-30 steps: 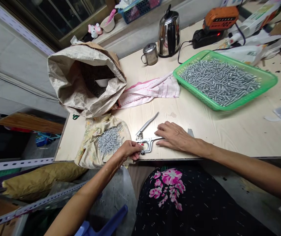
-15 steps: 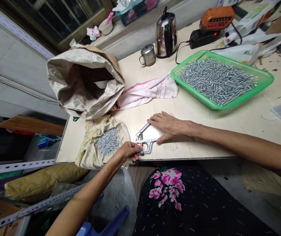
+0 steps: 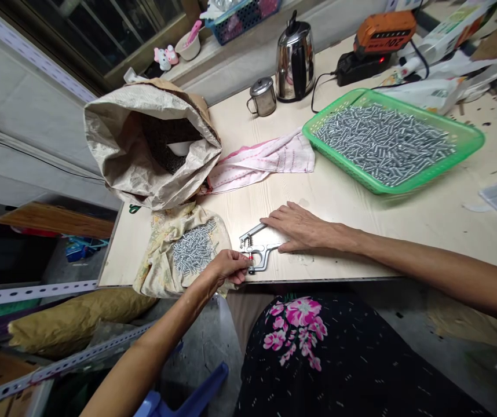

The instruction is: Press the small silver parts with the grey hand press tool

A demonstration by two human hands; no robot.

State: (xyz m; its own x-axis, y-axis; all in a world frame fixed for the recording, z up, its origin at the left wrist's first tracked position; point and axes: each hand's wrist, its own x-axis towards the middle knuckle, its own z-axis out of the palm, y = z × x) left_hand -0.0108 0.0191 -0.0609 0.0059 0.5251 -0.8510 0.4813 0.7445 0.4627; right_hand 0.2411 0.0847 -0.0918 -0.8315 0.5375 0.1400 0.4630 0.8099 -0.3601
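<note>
Metal snap pliers (image 3: 256, 249) lie near the front edge of a light wooden table (image 3: 361, 208). My right hand (image 3: 297, 227) rests over the pliers' two handles, fingers wrapped around them. My left hand (image 3: 227, 266) is pinched at the pliers' jaws, holding something too small to name. Just left of it, a pile of small silver metal parts (image 3: 193, 250) lies on a floral cloth (image 3: 161, 260).
An open paper sack (image 3: 153, 145) stands at the back left, a pink-striped cloth (image 3: 266, 159) beside it. A green basket (image 3: 466, 145) full of silver parts sits at the right. Kettle (image 3: 294, 58), metal mug (image 3: 262, 97) and orange battery charger (image 3: 383, 35) stand at the back.
My right hand moved up from the lower handle onto both handles, and the upper handle has come down toward the lower one. The left hand stayed at the jaws.
</note>
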